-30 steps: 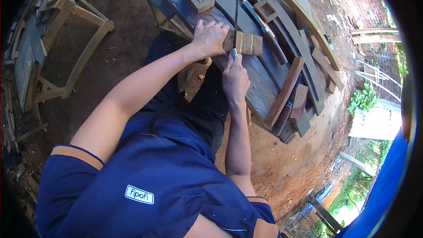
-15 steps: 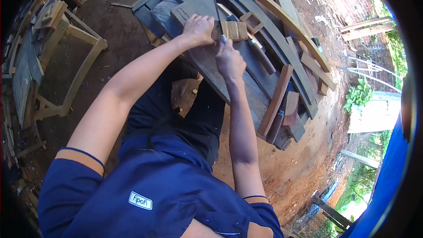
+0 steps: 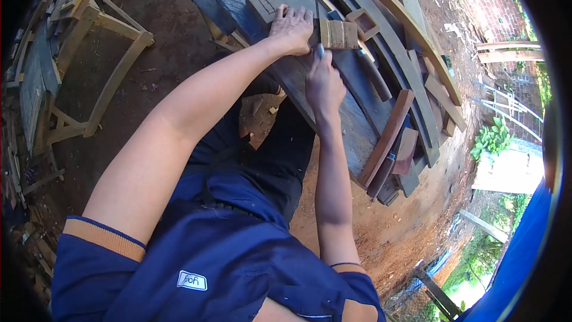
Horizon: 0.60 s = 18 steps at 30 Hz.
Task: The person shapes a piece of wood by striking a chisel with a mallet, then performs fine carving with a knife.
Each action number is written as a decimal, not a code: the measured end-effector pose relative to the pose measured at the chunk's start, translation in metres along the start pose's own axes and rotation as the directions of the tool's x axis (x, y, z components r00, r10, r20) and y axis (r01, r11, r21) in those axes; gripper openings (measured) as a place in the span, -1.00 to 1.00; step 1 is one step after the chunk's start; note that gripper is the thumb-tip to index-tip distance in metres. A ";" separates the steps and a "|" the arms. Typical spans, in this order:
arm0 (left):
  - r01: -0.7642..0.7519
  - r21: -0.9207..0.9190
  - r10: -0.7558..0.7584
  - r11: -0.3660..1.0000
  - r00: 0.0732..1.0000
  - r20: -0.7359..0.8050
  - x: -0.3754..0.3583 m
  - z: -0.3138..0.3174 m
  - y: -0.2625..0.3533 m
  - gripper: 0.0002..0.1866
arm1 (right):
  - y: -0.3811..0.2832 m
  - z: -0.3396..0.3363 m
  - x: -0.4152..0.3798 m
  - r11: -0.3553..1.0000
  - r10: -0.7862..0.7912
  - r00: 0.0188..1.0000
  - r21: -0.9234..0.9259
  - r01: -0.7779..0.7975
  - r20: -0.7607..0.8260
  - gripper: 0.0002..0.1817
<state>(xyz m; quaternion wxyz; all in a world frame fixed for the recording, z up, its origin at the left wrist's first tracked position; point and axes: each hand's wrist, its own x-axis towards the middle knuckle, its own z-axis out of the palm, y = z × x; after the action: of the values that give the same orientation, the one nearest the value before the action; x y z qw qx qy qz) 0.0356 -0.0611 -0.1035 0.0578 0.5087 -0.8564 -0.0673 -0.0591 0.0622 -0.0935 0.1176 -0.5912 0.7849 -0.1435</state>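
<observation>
My right hand (image 3: 326,86) is closed around the handle of a saw (image 3: 316,6). Its thin, dark blade appears almost edge-on, pointing away from me, with a pale blue collar above my fist. Against the blade's right side is a grooved, light brown wooden block (image 3: 338,34). Just left of the blade, my left hand (image 3: 292,30) presses down with bent fingers on what looks like the same block's other end, mostly hidden under the palm. A thicker board (image 3: 266,5) with an outline drawn on it lies beyond my left fingers.
The cluttered workbench (image 3: 298,86) holds a small square wooden frame (image 3: 363,24), a dark-handled tool (image 3: 374,74), a reddish wooden strip (image 3: 386,137) and long curved boards (image 3: 398,65). On the left stands a wooden frame structure (image 3: 119,86). Bare earth lies around the bench.
The view has shifted, so the bench sits further right. My right hand has drawn the saw slightly toward my body relative to the block. My left hand stays on the wood.
</observation>
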 end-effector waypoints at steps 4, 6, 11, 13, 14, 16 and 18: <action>0.008 -0.020 -0.007 1.000 0.999 0.046 0.000 -0.007 0.003 -0.18 | 0.002 0.000 -0.001 1.000 -0.017 0.999 -0.015 0.016 -0.048 -0.76; 0.012 -0.025 -0.010 1.000 0.998 0.057 0.000 -0.011 0.004 -0.18 | 0.009 -0.008 -0.031 0.998 0.057 0.996 -0.028 -0.056 0.066 -0.76; -0.004 -0.042 0.005 0.999 1.000 0.030 -0.002 -0.006 0.003 -0.17 | 0.009 -0.010 -0.043 0.989 0.123 0.982 -0.104 -0.109 0.145 -0.76; 0.004 -0.024 -0.003 1.000 0.999 0.032 -0.001 -0.003 0.003 -0.19 | 0.002 0.002 -0.002 1.000 0.006 1.000 0.013 -0.005 -0.027 -0.75; 0.020 -0.033 -0.018 0.999 0.999 0.040 -0.001 -0.005 0.004 -0.20 | -0.001 0.002 0.005 1.000 0.003 0.999 0.017 -0.003 -0.033 -0.75; 0.025 -0.039 -0.023 0.999 0.999 0.040 0.001 -0.009 0.004 -0.21 | -0.005 0.001 0.015 1.000 0.007 1.000 -0.013 -0.008 -0.027 -0.76; 0.022 -0.032 -0.019 0.999 0.996 0.085 0.000 -0.010 0.005 -0.24 | 0.006 -0.004 -0.014 0.999 0.032 0.999 -0.021 -0.031 0.014 -0.76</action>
<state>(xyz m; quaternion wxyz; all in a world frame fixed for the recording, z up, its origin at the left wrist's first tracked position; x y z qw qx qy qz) 0.0329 -0.0595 -0.0923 0.0289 0.5131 -0.8516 -0.1034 -0.0619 0.0779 -0.0916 0.1193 -0.5810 0.7947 -0.1293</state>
